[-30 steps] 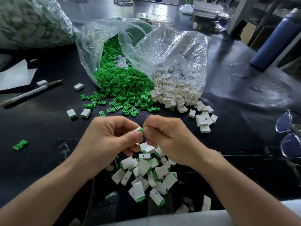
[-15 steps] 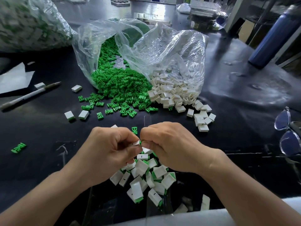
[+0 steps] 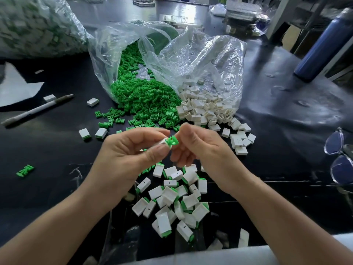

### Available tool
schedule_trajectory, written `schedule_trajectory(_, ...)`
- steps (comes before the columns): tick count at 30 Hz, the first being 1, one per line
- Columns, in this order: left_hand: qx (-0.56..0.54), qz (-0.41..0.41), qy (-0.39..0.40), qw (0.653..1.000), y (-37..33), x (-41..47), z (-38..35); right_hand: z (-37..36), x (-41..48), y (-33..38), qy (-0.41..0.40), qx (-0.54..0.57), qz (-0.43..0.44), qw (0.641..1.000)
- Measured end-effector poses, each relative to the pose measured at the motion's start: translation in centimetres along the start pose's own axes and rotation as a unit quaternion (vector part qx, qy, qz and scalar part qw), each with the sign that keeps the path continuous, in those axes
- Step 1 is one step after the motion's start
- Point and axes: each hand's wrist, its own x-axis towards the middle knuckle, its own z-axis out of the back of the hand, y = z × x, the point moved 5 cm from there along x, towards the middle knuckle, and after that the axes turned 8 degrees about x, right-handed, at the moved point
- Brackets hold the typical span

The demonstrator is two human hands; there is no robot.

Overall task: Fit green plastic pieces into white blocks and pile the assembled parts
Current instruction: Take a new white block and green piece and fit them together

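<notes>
My left hand (image 3: 131, 159) pinches a small white block (image 3: 163, 141) between thumb and forefinger, mostly hidden by the fingers. My right hand (image 3: 200, 150) holds a green plastic piece (image 3: 172, 140) at the block's open end; most of the piece sticks out. Below the hands lies a pile of assembled white-and-green parts (image 3: 172, 199). Behind the hands, loose green pieces (image 3: 145, 100) spill from one clear bag and loose white blocks (image 3: 206, 109) from another.
A white pen (image 3: 36, 109) and a few stray blocks lie at the left on the black table (image 3: 286, 104). Glasses (image 3: 340, 157) sit at the right edge, a blue bottle (image 3: 322, 44) behind them. A big full bag (image 3: 34, 25) fills the far left.
Both hands have risen from just above the pile. The green piece, barely visible before, now sticks well out between the fingertips.
</notes>
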Motion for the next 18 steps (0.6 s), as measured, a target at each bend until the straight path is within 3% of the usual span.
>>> schedule_trajectory(7, -0.043, -0.016, 0.058, 0.997, -0.8, -0.4, -0.9, -3.1, -0.2, -0.9, 0.153, 0.231, -0.118, 0.953)
schedule_trajectory(11, -0.059, -0.025, 0.065, 0.996, -0.7, -0.4, -1.2, -3.1, -0.3, -0.9, 0.146, 0.241, -0.130, 0.951)
schedule_trajectory(18, -0.050, -0.045, 0.054, 0.996, -0.6, -0.5, -1.4, -3.2, -0.6, -1.2, 0.122, 0.156, -0.122, 0.973)
